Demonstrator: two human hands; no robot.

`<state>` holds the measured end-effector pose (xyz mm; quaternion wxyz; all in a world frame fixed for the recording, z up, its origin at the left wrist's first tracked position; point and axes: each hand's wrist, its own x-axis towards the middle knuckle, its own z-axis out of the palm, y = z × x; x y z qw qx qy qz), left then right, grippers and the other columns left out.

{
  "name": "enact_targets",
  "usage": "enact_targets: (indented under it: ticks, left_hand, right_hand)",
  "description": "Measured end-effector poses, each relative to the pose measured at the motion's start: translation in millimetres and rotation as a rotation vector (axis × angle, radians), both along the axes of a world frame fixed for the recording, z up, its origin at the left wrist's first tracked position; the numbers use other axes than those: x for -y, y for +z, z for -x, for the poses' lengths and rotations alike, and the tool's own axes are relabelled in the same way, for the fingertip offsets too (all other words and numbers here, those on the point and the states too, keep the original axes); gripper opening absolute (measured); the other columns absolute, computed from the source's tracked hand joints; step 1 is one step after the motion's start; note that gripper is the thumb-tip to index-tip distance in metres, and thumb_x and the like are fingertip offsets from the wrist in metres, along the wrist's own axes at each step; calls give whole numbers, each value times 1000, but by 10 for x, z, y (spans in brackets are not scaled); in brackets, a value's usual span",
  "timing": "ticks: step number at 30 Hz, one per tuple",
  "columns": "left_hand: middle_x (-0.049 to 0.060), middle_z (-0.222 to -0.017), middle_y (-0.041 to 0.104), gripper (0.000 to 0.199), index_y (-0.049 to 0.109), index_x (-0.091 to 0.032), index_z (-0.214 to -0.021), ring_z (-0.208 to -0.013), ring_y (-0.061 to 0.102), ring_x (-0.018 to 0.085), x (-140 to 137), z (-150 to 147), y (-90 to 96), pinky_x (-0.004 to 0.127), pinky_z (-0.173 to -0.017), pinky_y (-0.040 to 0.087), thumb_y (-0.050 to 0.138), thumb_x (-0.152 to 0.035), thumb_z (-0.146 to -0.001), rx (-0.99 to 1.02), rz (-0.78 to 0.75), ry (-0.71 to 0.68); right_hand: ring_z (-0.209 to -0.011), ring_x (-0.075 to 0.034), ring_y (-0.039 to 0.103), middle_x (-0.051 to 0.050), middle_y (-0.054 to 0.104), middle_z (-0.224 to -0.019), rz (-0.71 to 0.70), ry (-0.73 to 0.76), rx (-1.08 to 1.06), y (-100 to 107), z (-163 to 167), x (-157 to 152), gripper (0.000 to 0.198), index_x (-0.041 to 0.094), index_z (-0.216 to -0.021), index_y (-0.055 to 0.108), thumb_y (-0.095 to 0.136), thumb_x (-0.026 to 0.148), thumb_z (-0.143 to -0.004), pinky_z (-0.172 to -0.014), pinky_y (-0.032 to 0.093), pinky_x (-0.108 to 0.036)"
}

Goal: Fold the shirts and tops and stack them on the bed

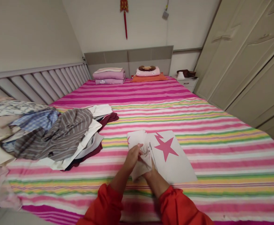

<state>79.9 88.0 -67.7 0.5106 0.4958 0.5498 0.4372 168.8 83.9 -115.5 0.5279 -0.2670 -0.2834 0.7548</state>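
A white cloth item with pink stars (174,168) lies partly folded on the striped bed in front of me; its exact kind does not show. My left hand (133,156) pinches a bunched, raised edge of it, left of the large pink star. Close by on the right, my right hand (152,172) reaches in under the lifted fabric, and its fingers are hidden there. The cloth's right part lies flat, while the left part is gathered up between my two hands.
A heap of clothes (64,134) spreads over the bed's left side. Folded bedding (110,75) and a pink folded pile (148,72) sit by the headboard (151,59). A slatted rail (57,79) runs along the left; wardrobes (235,62) and a nightstand (187,83) stand right.
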Motion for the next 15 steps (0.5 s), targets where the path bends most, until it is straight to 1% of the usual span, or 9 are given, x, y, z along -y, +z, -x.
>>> enact_targets:
  ticks: [2, 3, 4, 6, 8, 10, 11, 13, 15]
  left_hand:
    - [7, -81, 69, 60, 68, -14, -108, -80, 64, 20, 94, 86, -108, 36, -79, 53, 38, -63, -89, -60, -115, 106]
    - [10, -91, 71, 58, 68, -15, -109, -89, 66, 21, 171, 125, -189, 39, -87, 52, 37, -61, -91, -111, -187, 134]
    - [12, -104, 71, 56, 67, -16, -110, -101, 65, 23, 269, 163, -283, 41, -95, 50, 36, -59, -92, -181, -269, 129]
    - [14, -127, 64, 55, 63, -18, -121, -122, 56, 27, 507, 233, -487, 46, -107, 42, 44, -59, -89, -354, -439, 34]
    - [16, -143, 53, 69, 49, -19, -138, -135, 45, 31, 749, 287, -666, 52, -113, 36, 59, -58, -82, -539, -581, -94]
    - [17, -151, 43, 84, 31, -20, -149, -142, 36, 33, 930, 320, -780, 55, -113, 35, 67, -48, -78, -681, -646, -146]
    - [17, -153, 40, 85, 25, -20, -152, -143, 35, 32, 984, 331, -813, 55, -113, 36, 66, -41, -80, -727, -654, -149]
    - [15, -154, 38, 80, 19, -21, -153, -144, 33, 29, 1017, 354, -846, 53, -113, 38, 58, -26, -83, -771, -659, -152]
    - [13, -155, 37, 78, 20, -22, -153, -145, 31, 27, 982, 390, -871, 52, -114, 38, 51, -14, -83, -794, -658, -155]
  right_hand:
    - [-104, -26, 62, -7, 70, -89, 76, 33, -100, 45, -46, 118, 37, 22, -76, 64, 49, 55, -88, -93, 51, -45]
    - [-105, -26, 63, -6, 71, -88, 132, 46, -169, 63, -72, 177, 35, 22, -78, 65, 51, 53, -86, -95, 50, -45]
    - [-105, -25, 63, -6, 72, -90, 192, 51, -247, 76, -99, 235, 32, 22, -82, 67, 54, 51, -84, -97, 49, -44]
    - [-106, -25, 63, -6, 74, -93, 300, 47, -382, 91, -147, 341, 29, 21, -88, 69, 57, 47, -82, -100, 47, -45]
    - [-107, -25, 64, -7, 75, -95, 345, 38, -436, 98, -174, 432, 31, 20, -94, 70, 58, 45, -81, -100, 46, -47]
    - [-109, -27, 64, -7, 75, -99, 359, 56, -444, 106, -171, 505, 35, 19, -101, 70, 58, 45, -80, -101, 46, -49]
    - [-111, -27, 63, -7, 75, -101, 359, 65, -437, 111, -159, 535, 36, 20, -104, 70, 58, 45, -80, -101, 46, -49]
    - [-112, -25, 63, -7, 75, -106, 342, 63, -416, 123, -129, 579, 36, 21, -109, 70, 58, 42, -81, -102, 46, -47]
    - [-112, -24, 63, -7, 74, -110, 310, 62, -398, 136, -115, 598, 36, 22, -113, 69, 56, 39, -83, -102, 47, -45]
